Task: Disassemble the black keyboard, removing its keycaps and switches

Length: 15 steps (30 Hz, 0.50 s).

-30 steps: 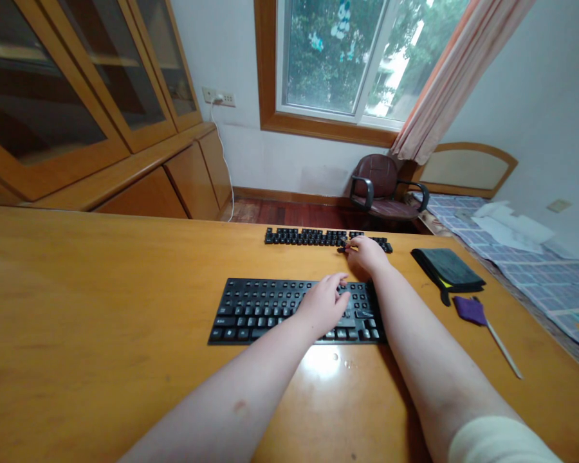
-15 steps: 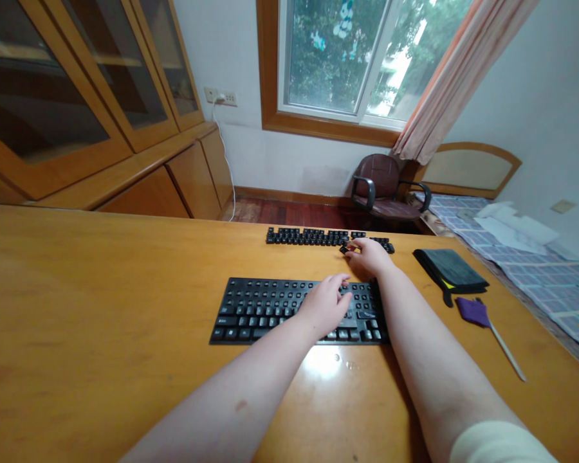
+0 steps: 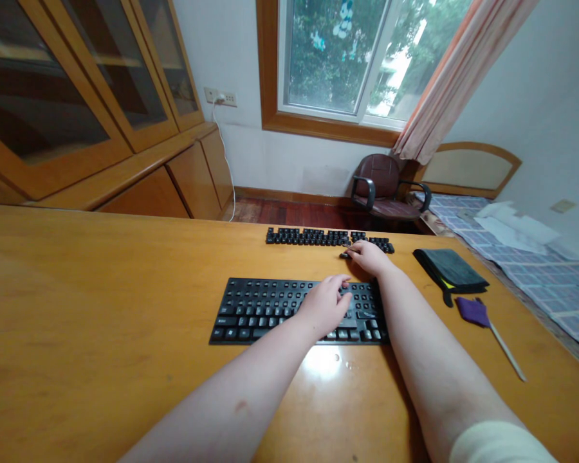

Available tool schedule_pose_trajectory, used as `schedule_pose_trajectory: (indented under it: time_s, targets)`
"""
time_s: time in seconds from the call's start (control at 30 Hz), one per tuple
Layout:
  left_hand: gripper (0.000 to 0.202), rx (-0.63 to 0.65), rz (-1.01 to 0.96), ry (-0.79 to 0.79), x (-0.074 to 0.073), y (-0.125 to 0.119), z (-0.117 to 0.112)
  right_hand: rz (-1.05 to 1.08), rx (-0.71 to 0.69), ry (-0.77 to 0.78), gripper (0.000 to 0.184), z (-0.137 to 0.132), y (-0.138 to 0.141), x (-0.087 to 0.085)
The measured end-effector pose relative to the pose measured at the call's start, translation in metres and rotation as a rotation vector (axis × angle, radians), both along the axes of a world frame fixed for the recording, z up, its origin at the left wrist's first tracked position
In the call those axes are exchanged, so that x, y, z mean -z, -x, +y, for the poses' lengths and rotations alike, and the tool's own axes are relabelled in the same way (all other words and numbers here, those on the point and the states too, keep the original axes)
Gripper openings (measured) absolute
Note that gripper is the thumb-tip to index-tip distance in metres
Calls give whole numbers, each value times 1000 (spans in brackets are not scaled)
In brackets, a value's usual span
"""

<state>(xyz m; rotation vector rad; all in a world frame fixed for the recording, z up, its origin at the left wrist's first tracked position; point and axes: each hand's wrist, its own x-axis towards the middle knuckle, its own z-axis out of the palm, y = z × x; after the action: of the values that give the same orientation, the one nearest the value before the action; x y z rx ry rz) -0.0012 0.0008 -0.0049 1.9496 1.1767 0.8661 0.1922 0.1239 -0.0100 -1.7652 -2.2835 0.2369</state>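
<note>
A black keyboard [image 3: 258, 302] lies on the wooden desk, many of its upper keys reduced to bare switch stems, with keycaps on the lower rows. My left hand [image 3: 324, 302] rests over its right half, fingers stretched and thumb apart, holding nothing. Beyond the keyboard, my right hand [image 3: 370, 257] is closed in a pinch. At its fingertips is a small black keycap [image 3: 344, 256]; a thin dark piece by the fingers is too small to name. Loose black keycaps [image 3: 306, 238] stand in rows near the desk's far edge, partly hidden behind my right hand.
To the right lie a dark folded cloth [image 3: 451, 270] and a purple cloth-headed stick [image 3: 506, 350]. Past the far edge stand a brown armchair [image 3: 379, 186] and a bed [image 3: 535, 238]. A glass-door cabinet [image 3: 120, 154] is at left.
The keycap at my right fingertips has tilted and dropped slightly towards me. My right hand has shifted a little; my left hand has stayed over the keyboard.
</note>
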Motion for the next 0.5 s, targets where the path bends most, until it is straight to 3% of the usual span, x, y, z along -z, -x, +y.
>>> schedule_pose_trajectory:
  time_s: [0.5]
  targets:
    - [35,12,15,6,-4,1,-1,5,46,-63,19,-2,1,-3]
